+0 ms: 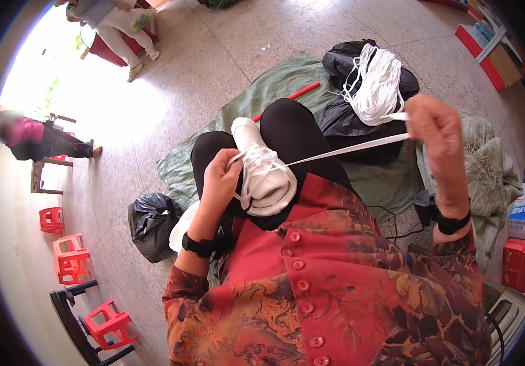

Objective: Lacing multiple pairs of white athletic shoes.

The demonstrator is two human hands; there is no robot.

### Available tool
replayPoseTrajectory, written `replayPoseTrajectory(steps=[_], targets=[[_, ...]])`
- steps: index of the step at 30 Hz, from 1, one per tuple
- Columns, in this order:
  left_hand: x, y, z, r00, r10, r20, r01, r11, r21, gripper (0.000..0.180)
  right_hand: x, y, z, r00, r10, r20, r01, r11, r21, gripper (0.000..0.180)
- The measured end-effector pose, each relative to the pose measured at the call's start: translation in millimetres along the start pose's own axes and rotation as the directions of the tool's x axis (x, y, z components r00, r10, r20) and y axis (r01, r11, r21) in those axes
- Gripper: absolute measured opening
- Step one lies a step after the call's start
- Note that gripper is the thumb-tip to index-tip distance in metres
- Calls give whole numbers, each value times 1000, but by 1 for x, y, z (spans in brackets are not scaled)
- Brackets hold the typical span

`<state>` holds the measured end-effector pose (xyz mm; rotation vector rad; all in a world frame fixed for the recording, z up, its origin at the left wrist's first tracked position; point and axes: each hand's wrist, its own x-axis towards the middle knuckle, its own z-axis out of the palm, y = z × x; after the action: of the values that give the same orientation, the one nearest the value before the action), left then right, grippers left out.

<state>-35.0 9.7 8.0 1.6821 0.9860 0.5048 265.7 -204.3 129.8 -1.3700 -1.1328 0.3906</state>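
The person's left hand (222, 175) is pinching a loop of white strip (348, 149) beside a tied white roll (270, 185); the roll is lying between the thighs (294, 129), which are probably steadying it; the right hand (432, 125) is gripping the strip farther out, holding it taut, seemingly for tension; a white hank (377, 85) is resting on a black bag (339, 61) near that hand, presumably for easy reach.

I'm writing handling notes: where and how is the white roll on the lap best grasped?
Probably grip the white roll by its narrow far end, coming from the far side. That slimmer end points away from the body between the knees, beyond the white strip wound round the roll and clear of the left hand.
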Motion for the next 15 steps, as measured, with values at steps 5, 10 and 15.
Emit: replayPoseTrajectory(steps=[5, 10, 15], targets=[[26, 28, 2, 944, 43, 326, -129, 961, 246, 31, -34, 36, 99, 828, -120, 548, 187, 980, -67, 12], [39, 47, 4, 915, -43, 401, -149, 888, 435, 32, -42, 50, 183, 656, -96, 748, 262, 959, -106, 29], [43, 50, 5, 903, -13, 430, -199, 873, 445, 28, -46, 58, 207, 659, -8, 752, 318, 909, -269, 31]])
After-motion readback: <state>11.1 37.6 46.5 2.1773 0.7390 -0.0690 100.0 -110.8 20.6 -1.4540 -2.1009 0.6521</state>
